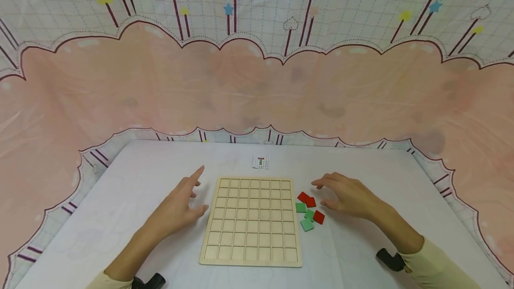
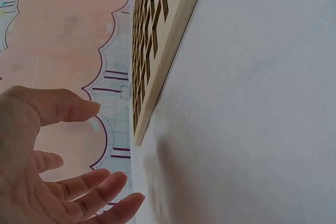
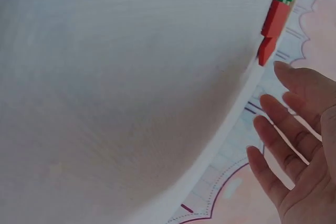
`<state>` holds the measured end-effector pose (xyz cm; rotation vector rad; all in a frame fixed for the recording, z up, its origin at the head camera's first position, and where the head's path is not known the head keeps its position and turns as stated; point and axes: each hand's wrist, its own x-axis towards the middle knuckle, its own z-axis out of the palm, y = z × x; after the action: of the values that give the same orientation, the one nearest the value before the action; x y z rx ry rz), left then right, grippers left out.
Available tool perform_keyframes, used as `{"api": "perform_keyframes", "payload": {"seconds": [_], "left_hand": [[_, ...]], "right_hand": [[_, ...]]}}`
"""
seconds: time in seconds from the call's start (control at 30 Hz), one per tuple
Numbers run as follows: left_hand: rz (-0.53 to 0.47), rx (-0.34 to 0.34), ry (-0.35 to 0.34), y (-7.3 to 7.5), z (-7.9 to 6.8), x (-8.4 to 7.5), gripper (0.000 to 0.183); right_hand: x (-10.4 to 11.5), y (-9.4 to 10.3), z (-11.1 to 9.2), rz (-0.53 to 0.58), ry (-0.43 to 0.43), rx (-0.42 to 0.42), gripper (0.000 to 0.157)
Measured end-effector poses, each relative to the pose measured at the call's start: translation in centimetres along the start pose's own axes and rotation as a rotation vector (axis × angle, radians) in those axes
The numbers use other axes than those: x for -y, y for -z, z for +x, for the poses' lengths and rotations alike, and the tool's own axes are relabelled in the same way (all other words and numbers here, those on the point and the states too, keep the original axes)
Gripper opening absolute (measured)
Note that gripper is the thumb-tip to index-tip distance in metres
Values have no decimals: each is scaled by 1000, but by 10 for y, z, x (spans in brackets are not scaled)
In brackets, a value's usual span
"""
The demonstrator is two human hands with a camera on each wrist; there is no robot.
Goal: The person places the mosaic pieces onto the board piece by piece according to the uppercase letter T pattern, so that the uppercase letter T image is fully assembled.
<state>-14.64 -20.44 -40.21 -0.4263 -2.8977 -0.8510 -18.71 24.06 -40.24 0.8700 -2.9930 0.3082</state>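
A square wooden grid board (image 1: 255, 222) lies flat on the white table between the hands, its cells bare. My left hand (image 1: 178, 208) hovers left of the board, fingers spread and holding nothing; in the left wrist view the same hand (image 2: 68, 166) shows its fingers apart beside the board's edge (image 2: 173, 51). To the right of the board lie several red tiles (image 1: 319, 217) and green tiles (image 1: 307, 225) in a loose cluster. My right hand (image 1: 347, 195) is just right of that cluster, touching no tile. The right wrist view shows this hand (image 3: 299, 145) with relaxed, parted fingers.
Behind the board lies a small printed card (image 1: 261, 162) with a red and green T-shaped pattern on a grid. A patterned pink and white cloth (image 1: 257, 88) hangs behind the white table (image 1: 160, 164). Black wrist devices (image 1: 390, 260) sit at both cuffs.
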Motion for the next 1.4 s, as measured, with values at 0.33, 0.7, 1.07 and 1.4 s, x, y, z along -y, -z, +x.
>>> {"api": "perform_keyframes", "payload": {"seconds": [0.33,0.7,1.07,1.4], "left_hand": [[-121,90,75,-4,0,-1,92],[-268,173,179,-10,-1,-4,90],[-428,213,272,-19,-2,-7,77],[-453,233,257,-22,0,-6,67]], "right_hand": [[2,-4,3,-20,49,18,48],[6,-5,10,-15,86,67,46],[5,-8,14,-26,124,57,42],[3,-8,15,-13,141,60,35]]}}
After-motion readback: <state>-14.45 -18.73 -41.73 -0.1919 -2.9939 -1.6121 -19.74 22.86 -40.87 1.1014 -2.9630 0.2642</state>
